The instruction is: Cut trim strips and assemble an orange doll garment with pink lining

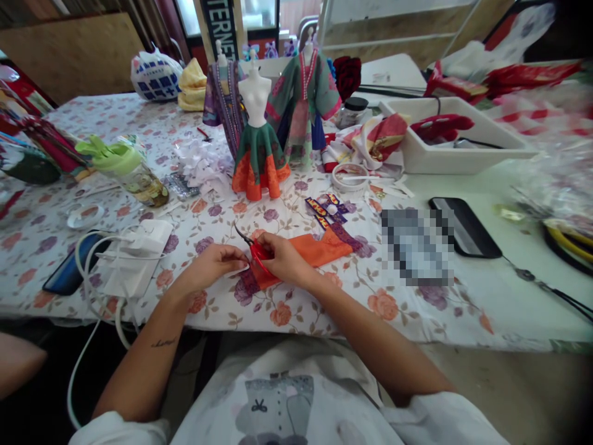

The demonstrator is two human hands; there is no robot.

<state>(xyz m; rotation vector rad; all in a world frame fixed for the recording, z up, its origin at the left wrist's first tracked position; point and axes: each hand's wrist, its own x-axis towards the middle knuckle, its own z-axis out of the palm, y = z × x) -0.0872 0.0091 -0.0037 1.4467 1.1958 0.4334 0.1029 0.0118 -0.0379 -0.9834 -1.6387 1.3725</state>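
Note:
My right hand (283, 258) is closed around a pair of red-handled scissors (259, 254), whose dark curved blades point away to the upper left. Beside it, my left hand (222, 259) has its fingertips pinched together near the scissor handles; whatever lies between them is too small to make out. Under both hands stretches a small orange cloth piece (319, 247) with purple patterned ends, like a doll garment. Just beyond it lie dark blue patterned scraps (327, 210). A white miniature mannequin (256, 93) in a green and orange skirt (260, 162) stands behind.
Two more dressed doll forms (303, 93) stand at the back. To the left are a green-lidded bottle (134, 170), a white power strip (139, 256) with looping cables and a phone (74, 266). A white tray (458, 157) and a black-edged device (466, 227) sit right.

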